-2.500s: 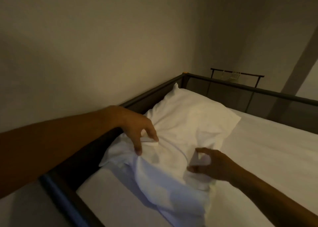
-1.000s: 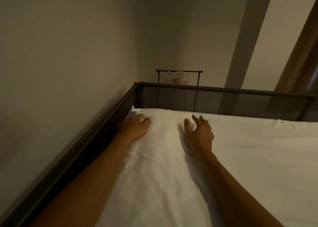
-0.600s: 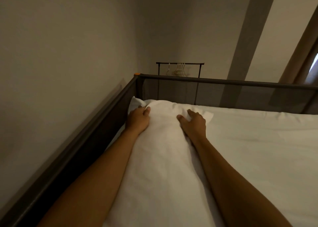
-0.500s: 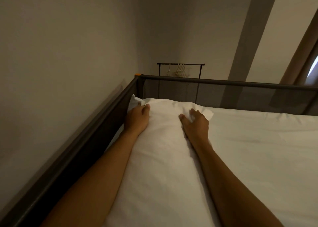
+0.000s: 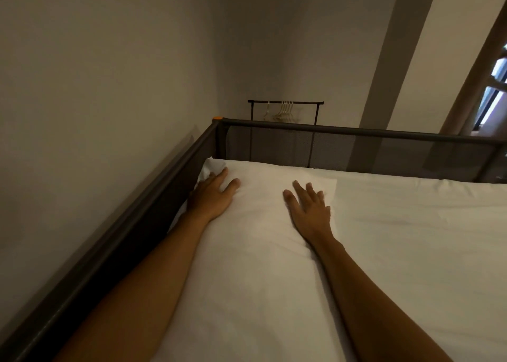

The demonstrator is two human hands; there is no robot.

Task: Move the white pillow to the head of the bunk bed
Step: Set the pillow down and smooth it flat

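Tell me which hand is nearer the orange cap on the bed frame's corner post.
Left. The left hand lies flat on the white pillow beside the side rail, just below the orange cap; the right hand rests flat farther right.

Pillow [image 5: 260,224] on the mattress [image 5: 425,238] – far end against the rail [image 5: 356,131], wall [image 5: 96,87] left.

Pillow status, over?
Both hands, left and right, open, flat on pillow. Pillow in far corner against rail. Nothing in the way.
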